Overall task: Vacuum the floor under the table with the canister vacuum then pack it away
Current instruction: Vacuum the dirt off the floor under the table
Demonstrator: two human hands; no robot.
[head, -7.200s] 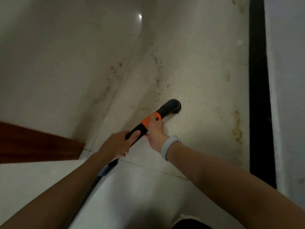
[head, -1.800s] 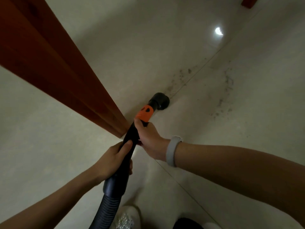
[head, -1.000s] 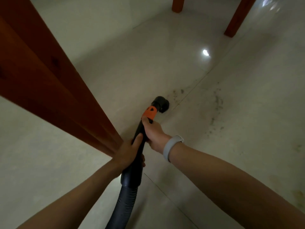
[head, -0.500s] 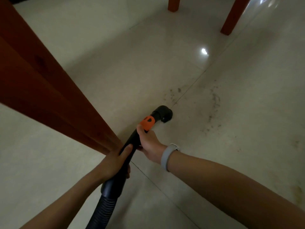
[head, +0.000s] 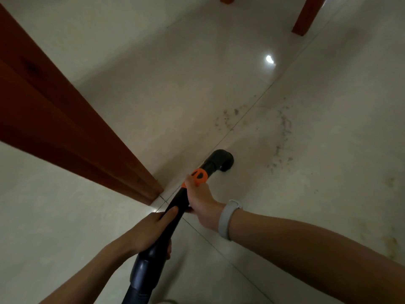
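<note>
Vacuuming is the step in hand: a black canister vacuum wand (head: pixel 175 207) runs forward from between both hands, its elbow-shaped nozzle (head: pixel 221 161) touching the pale tiled floor (head: pixel 153 95) just ahead of the right hand. An orange collar (head: pixel 199 177) rings the wand right at that hand's fingertips. The right hand (head: pixel 200 204) grasps the wand just behind the collar, fingers wrapped around it; a pale wristband (head: pixel 226 219) sits on its wrist. The left hand (head: pixel 151 231) grasps the wand closer to the body, thumb lying along the top, just ahead of the cuff where the ribbed hose (head: pixel 140 288) joins.

Beyond the nozzle and to the right of both hands, dark specks of dirt (head: pixel 282 137) trail across the tiles and along a grout line. A thick red-brown wooden table leg (head: pixel 65 132) slants down to the floor just left of the hands. Two more table legs (head: pixel 306 16) stand well beyond the hands, at the far edge of view.

The dirt looks unswept, so the next move likely calls for pushing the nozzle forward and rightward onto those specks while keeping its mouth flat on the floor. Packing away is not yet begun.

Compared with half a second ago, the nozzle sits closer to the speck trail, and both grips are unchanged.
</note>
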